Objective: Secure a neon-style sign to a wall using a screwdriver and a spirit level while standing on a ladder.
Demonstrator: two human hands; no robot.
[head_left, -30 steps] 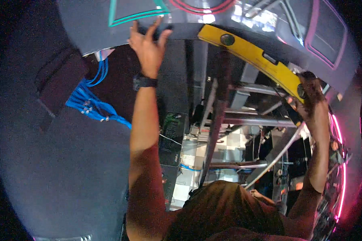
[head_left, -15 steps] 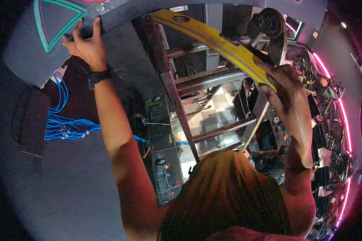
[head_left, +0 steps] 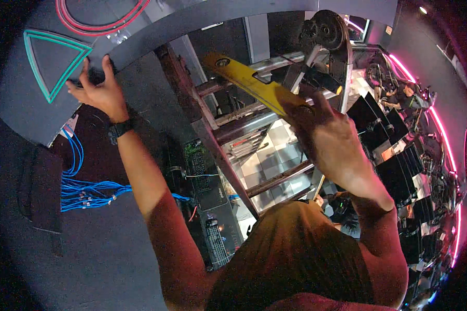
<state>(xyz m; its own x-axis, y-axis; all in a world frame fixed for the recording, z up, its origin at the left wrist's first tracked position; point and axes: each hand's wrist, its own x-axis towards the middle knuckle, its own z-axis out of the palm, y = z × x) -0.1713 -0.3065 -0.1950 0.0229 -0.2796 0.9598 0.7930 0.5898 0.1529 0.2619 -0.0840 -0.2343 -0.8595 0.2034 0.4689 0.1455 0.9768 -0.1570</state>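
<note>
The right hand's fingers are wrapped round the near end of a yellow level (head_left: 244,79), the right hand (head_left: 333,133) keeping it up in the air. The left hand (head_left: 101,96) is empty, fingers spread and slightly bent beside a green triangle (head_left: 58,40) on the grey panel (head_left: 28,111); whether they touch it I can't tell. A dark watch (head_left: 121,128) circles that wrist. From here the level slants over a ladder (head_left: 211,140), with pale floor tiles (head_left: 280,151) far below. Blue cables (head_left: 88,194) run behind the left forearm.
</note>
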